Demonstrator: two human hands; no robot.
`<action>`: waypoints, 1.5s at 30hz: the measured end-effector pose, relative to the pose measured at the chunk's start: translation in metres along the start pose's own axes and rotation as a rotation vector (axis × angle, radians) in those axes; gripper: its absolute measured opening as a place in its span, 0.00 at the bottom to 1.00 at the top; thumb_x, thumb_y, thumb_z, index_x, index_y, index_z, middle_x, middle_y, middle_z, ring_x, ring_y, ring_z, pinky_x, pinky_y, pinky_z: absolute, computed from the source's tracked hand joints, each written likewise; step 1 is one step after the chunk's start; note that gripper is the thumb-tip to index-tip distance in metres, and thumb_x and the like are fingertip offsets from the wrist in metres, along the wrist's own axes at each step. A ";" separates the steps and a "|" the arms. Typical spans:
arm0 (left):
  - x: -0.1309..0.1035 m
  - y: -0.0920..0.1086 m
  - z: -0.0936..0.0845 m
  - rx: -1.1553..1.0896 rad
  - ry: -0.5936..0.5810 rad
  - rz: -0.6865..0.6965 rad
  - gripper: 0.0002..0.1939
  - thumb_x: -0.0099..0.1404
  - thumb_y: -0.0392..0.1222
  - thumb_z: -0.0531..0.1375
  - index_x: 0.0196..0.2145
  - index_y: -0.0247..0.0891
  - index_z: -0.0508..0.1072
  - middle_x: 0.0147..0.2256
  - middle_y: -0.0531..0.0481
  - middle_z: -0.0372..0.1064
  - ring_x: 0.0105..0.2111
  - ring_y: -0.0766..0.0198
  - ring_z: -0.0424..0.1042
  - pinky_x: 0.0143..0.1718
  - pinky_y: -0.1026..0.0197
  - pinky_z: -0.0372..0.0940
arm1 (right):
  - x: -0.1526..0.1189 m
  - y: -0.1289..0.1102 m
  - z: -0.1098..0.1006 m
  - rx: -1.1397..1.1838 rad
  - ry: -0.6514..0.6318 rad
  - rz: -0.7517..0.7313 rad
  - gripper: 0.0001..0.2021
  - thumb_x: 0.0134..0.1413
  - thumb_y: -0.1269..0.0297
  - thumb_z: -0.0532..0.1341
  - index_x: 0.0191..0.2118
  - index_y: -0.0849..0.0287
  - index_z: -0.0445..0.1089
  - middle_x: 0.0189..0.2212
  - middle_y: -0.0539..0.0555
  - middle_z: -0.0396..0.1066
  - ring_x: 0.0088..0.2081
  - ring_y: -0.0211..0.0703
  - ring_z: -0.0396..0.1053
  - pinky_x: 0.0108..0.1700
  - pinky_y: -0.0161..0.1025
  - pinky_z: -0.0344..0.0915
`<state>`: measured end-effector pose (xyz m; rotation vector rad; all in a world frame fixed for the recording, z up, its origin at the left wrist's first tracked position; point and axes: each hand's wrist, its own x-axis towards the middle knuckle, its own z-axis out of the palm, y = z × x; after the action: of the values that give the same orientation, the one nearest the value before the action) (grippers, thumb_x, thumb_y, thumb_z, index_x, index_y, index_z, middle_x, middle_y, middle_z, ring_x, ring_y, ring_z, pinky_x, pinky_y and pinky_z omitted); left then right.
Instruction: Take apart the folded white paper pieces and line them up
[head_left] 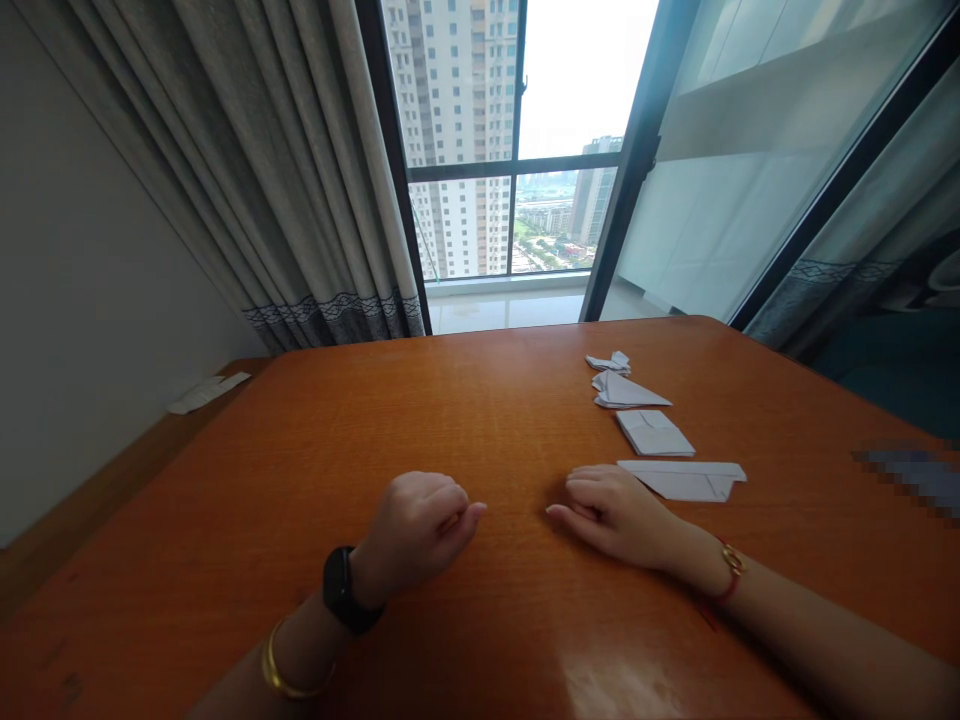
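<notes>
The left hand (421,528) and right hand (611,512) are curled into loose fists over the counter (487,630), thumbs extended, gripping nothing visible. Just beside the right hand's knuckles lies a flat-folded paper strip (694,481), long axis left-to-right, tapered end towards the hand. Beyond it sit a squarish paper packet (655,434), a paper wedge (631,391) pointing right, and a small folded paper (611,362).
</notes>
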<state>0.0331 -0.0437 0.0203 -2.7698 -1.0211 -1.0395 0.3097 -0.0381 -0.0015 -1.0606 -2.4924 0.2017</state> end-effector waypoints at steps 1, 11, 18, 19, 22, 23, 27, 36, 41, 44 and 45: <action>0.000 0.000 0.000 0.000 -0.003 -0.001 0.16 0.67 0.38 0.54 0.20 0.38 0.60 0.18 0.56 0.57 0.20 0.68 0.55 0.24 0.61 0.48 | 0.000 0.000 0.000 0.000 -0.005 0.001 0.20 0.61 0.60 0.55 0.19 0.58 0.54 0.18 0.48 0.60 0.23 0.36 0.54 0.28 0.37 0.46; -0.001 0.000 0.001 -0.004 -0.018 -0.010 0.16 0.67 0.39 0.54 0.21 0.38 0.61 0.18 0.55 0.57 0.20 0.69 0.55 0.24 0.62 0.48 | 0.000 0.002 -0.003 0.005 0.005 -0.003 0.20 0.61 0.60 0.55 0.19 0.58 0.53 0.18 0.48 0.59 0.23 0.36 0.54 0.28 0.36 0.46; -0.002 -0.002 0.002 -0.005 -0.036 -0.026 0.16 0.68 0.40 0.53 0.21 0.38 0.62 0.18 0.55 0.57 0.20 0.68 0.56 0.24 0.62 0.49 | 0.000 0.002 -0.005 0.031 0.015 0.005 0.19 0.61 0.61 0.56 0.20 0.58 0.53 0.18 0.47 0.58 0.23 0.36 0.54 0.28 0.36 0.46; -0.002 -0.002 0.003 -0.005 -0.038 -0.029 0.17 0.68 0.40 0.53 0.21 0.38 0.62 0.18 0.55 0.58 0.20 0.68 0.56 0.24 0.62 0.49 | 0.000 0.001 -0.005 0.032 0.014 0.001 0.19 0.61 0.61 0.56 0.19 0.58 0.53 0.18 0.47 0.58 0.23 0.36 0.54 0.28 0.36 0.46; -0.002 -0.001 0.003 -0.008 -0.041 -0.032 0.17 0.68 0.40 0.53 0.21 0.38 0.62 0.18 0.55 0.58 0.20 0.68 0.56 0.24 0.62 0.49 | 0.000 0.001 -0.005 0.027 0.013 -0.010 0.19 0.61 0.61 0.56 0.20 0.58 0.54 0.18 0.48 0.59 0.23 0.36 0.54 0.28 0.36 0.46; -0.001 -0.001 0.003 -0.009 -0.044 -0.032 0.17 0.68 0.40 0.53 0.21 0.38 0.62 0.18 0.55 0.58 0.20 0.68 0.56 0.24 0.62 0.49 | 0.000 0.001 -0.005 0.024 0.013 -0.011 0.19 0.61 0.61 0.56 0.20 0.58 0.54 0.18 0.48 0.59 0.23 0.36 0.54 0.28 0.36 0.46; 0.000 -0.001 0.003 -0.018 -0.064 -0.042 0.16 0.68 0.40 0.53 0.21 0.38 0.62 0.19 0.54 0.59 0.20 0.68 0.57 0.25 0.63 0.49 | 0.000 0.002 -0.005 0.011 0.007 -0.007 0.19 0.61 0.60 0.56 0.20 0.58 0.53 0.18 0.48 0.59 0.23 0.36 0.54 0.28 0.36 0.46; -0.001 -0.002 0.004 -0.026 -0.093 -0.069 0.16 0.68 0.41 0.53 0.22 0.37 0.64 0.19 0.54 0.59 0.21 0.68 0.58 0.25 0.63 0.50 | 0.000 0.002 -0.006 0.010 0.009 0.012 0.20 0.61 0.59 0.55 0.20 0.57 0.52 0.18 0.47 0.58 0.22 0.36 0.53 0.27 0.36 0.47; 0.000 -0.002 0.005 -0.039 -0.122 -0.077 0.16 0.68 0.41 0.53 0.23 0.37 0.65 0.20 0.54 0.61 0.21 0.68 0.59 0.26 0.63 0.51 | -0.001 0.003 -0.005 0.006 0.001 0.016 0.20 0.61 0.59 0.55 0.20 0.57 0.52 0.18 0.47 0.58 0.22 0.36 0.53 0.28 0.36 0.47; 0.000 -0.002 0.006 -0.051 -0.124 -0.076 0.15 0.68 0.41 0.53 0.24 0.37 0.67 0.20 0.54 0.61 0.22 0.68 0.60 0.26 0.64 0.52 | -0.001 0.003 -0.006 0.007 0.003 0.011 0.20 0.61 0.60 0.55 0.20 0.57 0.52 0.18 0.47 0.58 0.22 0.36 0.53 0.27 0.36 0.46; -0.001 -0.002 0.006 -0.055 -0.123 -0.073 0.15 0.68 0.41 0.53 0.24 0.37 0.67 0.20 0.54 0.61 0.22 0.68 0.60 0.26 0.64 0.52 | -0.001 0.002 -0.006 0.007 0.008 0.012 0.20 0.61 0.60 0.55 0.20 0.57 0.52 0.18 0.47 0.58 0.22 0.36 0.53 0.27 0.36 0.46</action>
<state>0.0347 -0.0407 0.0148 -2.8929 -1.1319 -0.9285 0.3141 -0.0370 0.0026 -1.0711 -2.4766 0.2093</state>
